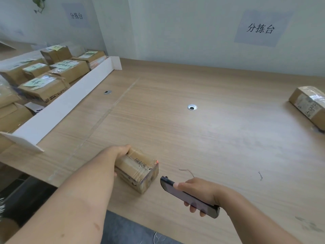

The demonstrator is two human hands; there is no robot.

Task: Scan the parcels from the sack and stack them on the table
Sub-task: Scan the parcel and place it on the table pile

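Right hand (198,191) wrapped round handheld scanner (169,184), aimed at small parcel (139,170) near front edge of table (211,138). Left hand (123,150) grips its far end. Red dot on corner: scan probably under way. Second parcel (309,106) lies alone far right; no stack yet.

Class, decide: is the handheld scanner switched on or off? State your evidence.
On, it seems: the scanner in the right hand points at the box, and a red light spot glows on the box's top corner.

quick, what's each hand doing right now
Left hand: grips the small parcel.
Right hand: holds the scanner.
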